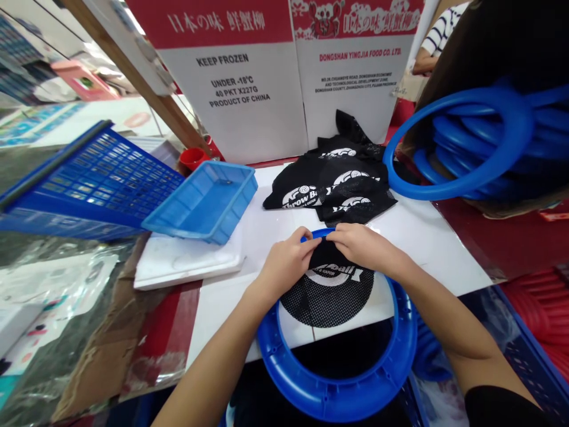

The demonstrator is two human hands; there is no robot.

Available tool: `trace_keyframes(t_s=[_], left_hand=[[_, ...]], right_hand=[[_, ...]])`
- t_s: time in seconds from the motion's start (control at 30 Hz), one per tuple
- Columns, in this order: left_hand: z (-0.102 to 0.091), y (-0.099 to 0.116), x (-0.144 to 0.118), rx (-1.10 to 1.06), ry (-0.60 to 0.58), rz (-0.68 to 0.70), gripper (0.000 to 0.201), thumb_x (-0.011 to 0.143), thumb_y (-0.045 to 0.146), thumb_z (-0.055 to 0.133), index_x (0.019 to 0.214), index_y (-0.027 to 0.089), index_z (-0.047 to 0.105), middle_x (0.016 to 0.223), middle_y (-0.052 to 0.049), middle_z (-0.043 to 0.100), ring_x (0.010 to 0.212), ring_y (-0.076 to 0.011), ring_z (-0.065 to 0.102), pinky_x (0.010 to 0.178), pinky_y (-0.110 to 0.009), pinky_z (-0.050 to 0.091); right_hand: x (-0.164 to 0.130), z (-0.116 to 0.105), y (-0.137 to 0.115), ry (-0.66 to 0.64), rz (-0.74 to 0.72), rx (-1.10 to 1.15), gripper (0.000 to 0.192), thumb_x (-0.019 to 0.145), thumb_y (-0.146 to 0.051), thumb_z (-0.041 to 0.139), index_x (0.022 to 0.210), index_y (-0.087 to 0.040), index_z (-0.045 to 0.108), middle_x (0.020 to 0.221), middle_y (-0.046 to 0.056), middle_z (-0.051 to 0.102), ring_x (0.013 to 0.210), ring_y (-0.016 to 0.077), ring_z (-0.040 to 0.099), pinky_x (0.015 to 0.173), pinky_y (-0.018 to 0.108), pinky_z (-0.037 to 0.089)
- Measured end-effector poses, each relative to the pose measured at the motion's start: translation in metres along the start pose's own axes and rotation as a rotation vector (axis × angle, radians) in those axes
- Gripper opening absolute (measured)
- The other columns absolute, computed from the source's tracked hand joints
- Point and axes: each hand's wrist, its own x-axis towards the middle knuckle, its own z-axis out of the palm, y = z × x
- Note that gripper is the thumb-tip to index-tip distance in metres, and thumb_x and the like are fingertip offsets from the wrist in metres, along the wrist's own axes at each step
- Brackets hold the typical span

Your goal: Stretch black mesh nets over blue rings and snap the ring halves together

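A blue plastic ring leans toward me over the table's near edge, its grooved side up. At its far rim, my left hand and my right hand pinch a round black mesh cloth with white lettering against the plastic. Both hands are closed, the fingertips close together. The cloth hangs inside the ring, and its lower edge is apart from the rim. Just beyond my hands lies a pile of similar black printed cloths.
A light blue tray sits on a white foam slab at left, beside a blue basket. Printed cartons stand behind. At right, a dark box holds several blue rings; red rings lie below. A person's arm shows at the back.
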Motion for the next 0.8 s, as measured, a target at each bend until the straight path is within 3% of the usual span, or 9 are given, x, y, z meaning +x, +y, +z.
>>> trace_keyframes(t_s=[0.17,0.47,0.8], left_hand=[[-0.004,0.005,-0.001,0.097,-0.059,-0.01,0.034,0.107,0.021,0.05,0.128,0.027,0.076,0.121,-0.011,0.069,0.067,-0.017,0.064,0.057,-0.031,0.051],[-0.008,0.003,-0.004,0.147,-0.044,0.029,0.041,0.105,0.015,0.046,0.134,0.026,0.073,0.12,-0.011,0.068,0.065,-0.0158,0.063,0.055,-0.028,0.05],[-0.009,0.014,-0.003,0.339,-0.123,0.055,0.054,0.097,0.002,0.043,0.137,0.024,0.071,0.115,-0.012,0.069,0.057,-0.0155,0.062,0.05,-0.029,0.044]], right_hand=[[-0.001,-0.002,-0.001,-0.013,0.012,0.037,0.036,0.102,-0.007,0.05,0.122,-0.018,0.078,0.103,0.009,0.071,0.087,0.02,0.064,0.074,0.03,0.043],[-0.001,-0.002,0.002,-0.006,0.001,0.105,0.039,0.101,-0.004,0.05,0.123,-0.019,0.079,0.103,0.009,0.07,0.089,0.0197,0.065,0.077,0.03,0.045],[-0.001,0.0,-0.003,-0.069,0.023,-0.054,0.035,0.101,-0.004,0.049,0.116,-0.017,0.077,0.098,0.007,0.066,0.075,0.016,0.055,0.065,0.03,0.034]])
